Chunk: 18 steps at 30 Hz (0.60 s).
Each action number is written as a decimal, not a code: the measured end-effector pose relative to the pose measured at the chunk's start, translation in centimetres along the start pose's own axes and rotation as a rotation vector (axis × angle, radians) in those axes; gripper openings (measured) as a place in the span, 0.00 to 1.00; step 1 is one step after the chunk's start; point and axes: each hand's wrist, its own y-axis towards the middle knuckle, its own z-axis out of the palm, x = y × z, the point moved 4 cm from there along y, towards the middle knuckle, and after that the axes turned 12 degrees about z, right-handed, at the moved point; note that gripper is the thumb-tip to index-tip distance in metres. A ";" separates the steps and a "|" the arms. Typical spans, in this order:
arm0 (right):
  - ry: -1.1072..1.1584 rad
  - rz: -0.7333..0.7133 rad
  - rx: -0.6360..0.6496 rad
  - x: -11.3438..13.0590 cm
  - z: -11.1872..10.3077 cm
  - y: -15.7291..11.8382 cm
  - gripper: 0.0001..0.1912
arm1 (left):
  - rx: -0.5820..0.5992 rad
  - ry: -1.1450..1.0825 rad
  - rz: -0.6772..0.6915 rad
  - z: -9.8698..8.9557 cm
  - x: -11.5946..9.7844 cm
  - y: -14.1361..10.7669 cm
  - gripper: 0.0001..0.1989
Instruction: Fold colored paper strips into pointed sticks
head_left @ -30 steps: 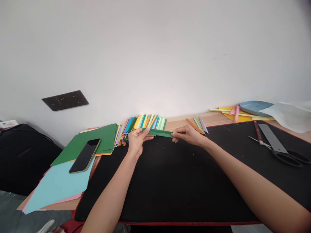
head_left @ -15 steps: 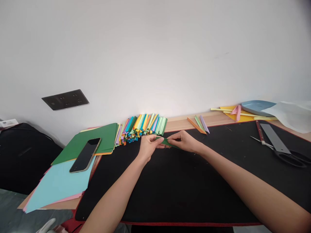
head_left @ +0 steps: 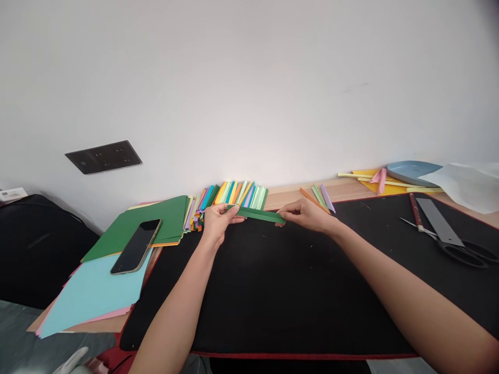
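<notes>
A long green folded paper strip (head_left: pixel 259 214) stretches between my two hands above the black mat (head_left: pixel 273 296). Its left end is pinched by my left hand (head_left: pixel 219 221), with thumb and fingers pressed together. My right hand (head_left: pixel 306 214) grips the other end in a similar pinch. Just behind the left hand lies a packed row of folded paper strips (head_left: pixel 234 193) in many colours, partly covered by that hand. Behind the right hand rest an orange strip (head_left: pixel 312 199), a light green strip (head_left: pixel 320 197) and a purple strip (head_left: pixel 328 198).
At left, a phone (head_left: pixel 136 246) lies on green paper sheets (head_left: pixel 117 231) and light blue sheets (head_left: pixel 93 298). Large scissors (head_left: pixel 462 249), a metal ruler (head_left: pixel 438 221) and a red-handled knife (head_left: pixel 416 212) lie at right. Behind them stands a blue tray (head_left: pixel 413 170). A wall borders the desk.
My hands have moved apart, the left one going leftward and slightly up. More of the green strip now shows between them.
</notes>
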 end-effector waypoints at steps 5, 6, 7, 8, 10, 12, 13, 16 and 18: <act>0.043 0.064 -0.135 -1.3 -1.1 0.2 0.12 | -0.129 -0.010 0.085 -1.6 -1.0 0.8 0.16; 0.059 0.073 -0.188 -1.5 -1.4 0.2 0.12 | -0.147 -0.011 0.109 -1.8 -1.2 0.9 0.16; 0.073 0.079 -0.244 -1.6 -1.6 0.2 0.12 | -0.152 -0.010 0.128 -1.9 -1.3 0.9 0.16; 0.084 0.078 -0.291 -1.6 -1.6 0.2 0.12 | -0.141 -0.008 0.138 -1.8 -1.3 0.9 0.15; 0.093 0.057 -0.331 -1.2 -1.3 0.1 0.12 | -0.081 -0.006 0.130 -1.0 -0.9 0.5 0.15; 0.069 0.026 -0.266 -0.4 -0.3 0.1 0.14 | 0.020 -0.004 0.084 0.4 -0.1 -0.2 0.14; 0.040 0.014 -0.208 0.0 0.4 0.0 0.15 | 0.049 -0.014 0.067 1.2 0.3 -0.7 0.14; -0.067 -0.002 -0.046 0.9 2.4 -0.1 0.12 | 0.148 -0.006 0.031 3.2 1.4 -2.2 0.11; -0.111 -0.001 0.002 1.2 3.3 -0.2 0.13 | 0.207 0.030 0.035 4.1 1.9 -2.9 0.09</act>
